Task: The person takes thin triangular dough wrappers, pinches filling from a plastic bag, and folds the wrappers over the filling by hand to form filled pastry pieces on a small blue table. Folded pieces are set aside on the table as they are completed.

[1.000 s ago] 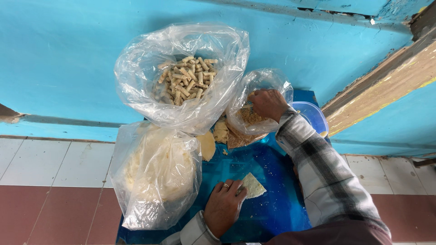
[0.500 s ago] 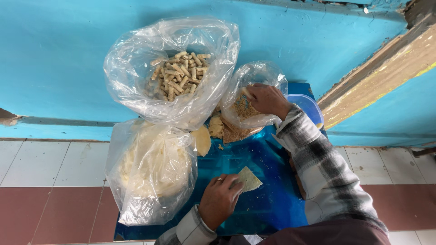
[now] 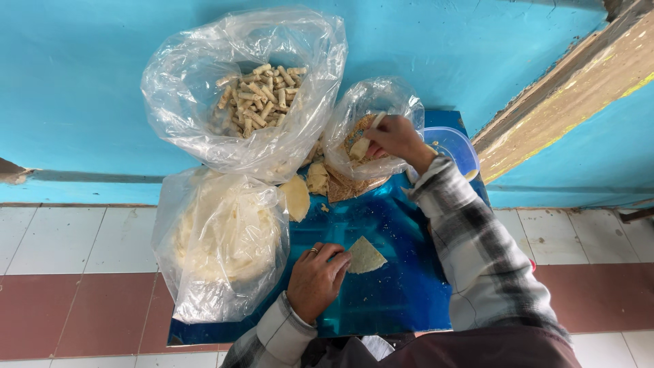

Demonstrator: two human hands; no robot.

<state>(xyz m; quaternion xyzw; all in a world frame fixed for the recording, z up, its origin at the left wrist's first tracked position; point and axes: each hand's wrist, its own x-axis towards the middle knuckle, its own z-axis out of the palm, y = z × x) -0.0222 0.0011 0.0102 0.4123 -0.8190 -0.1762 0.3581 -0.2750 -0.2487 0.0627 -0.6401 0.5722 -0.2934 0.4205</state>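
Plastic bags [image 3: 245, 88] numbered three on my blue board [image 3: 402, 286]. My right hand [image 3: 395, 140] was inside the smallest bag [image 3: 371, 116], pinching one pale spoon [image 3: 362, 144]. My left hand [image 3: 317, 279], fingers curled, pressed one triangular wrapper [image 3: 366, 255] flat.

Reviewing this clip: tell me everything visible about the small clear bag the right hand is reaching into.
The small clear plastic bag stands open-mouthed on the blue sheet, against the turquoise wall. Its film is thin, crinkled and glossy. Brownish crumbs lie in its bottom. The right hand is inside its mouth, holding a pale rolled piece over the crumbs. On its left it touches the larger bag of rolled pieces; a blue tub sits on its right.
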